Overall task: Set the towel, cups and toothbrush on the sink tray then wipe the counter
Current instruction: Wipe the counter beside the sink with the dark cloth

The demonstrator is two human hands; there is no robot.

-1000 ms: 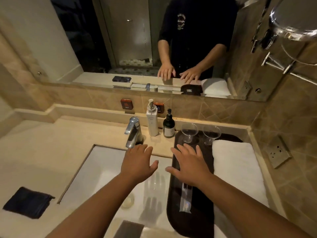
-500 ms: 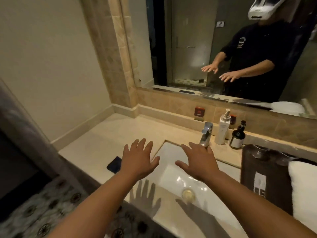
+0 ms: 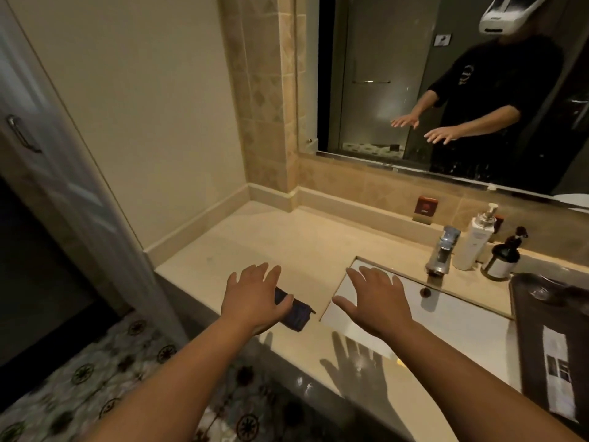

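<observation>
A dark blue folded cloth (image 3: 296, 314) lies on the beige counter (image 3: 287, 247) near its front edge, left of the sink. My left hand (image 3: 255, 298) hovers over the cloth with fingers spread, covering its left part; whether it touches is unclear. My right hand (image 3: 373, 301) is open, palm down, above the sink's left rim. The dark brown tray (image 3: 526, 314) sits at the far right, holding a wrapped toothbrush packet (image 3: 561, 374) and a clear glass cup (image 3: 541, 291). The towel is out of frame.
A white sink basin (image 3: 446, 317) sits in the counter with a chrome faucet (image 3: 444, 250) behind it. A white pump bottle (image 3: 475, 240) and a dark pump bottle (image 3: 503, 256) stand by the wall. A mirror (image 3: 446, 90) is above, patterned floor tiles (image 3: 79, 387) lower left.
My view has swung left from the tray toward the counter's left end. Both hands moved left with it; the left hand now hangs over the dark cloth.
</observation>
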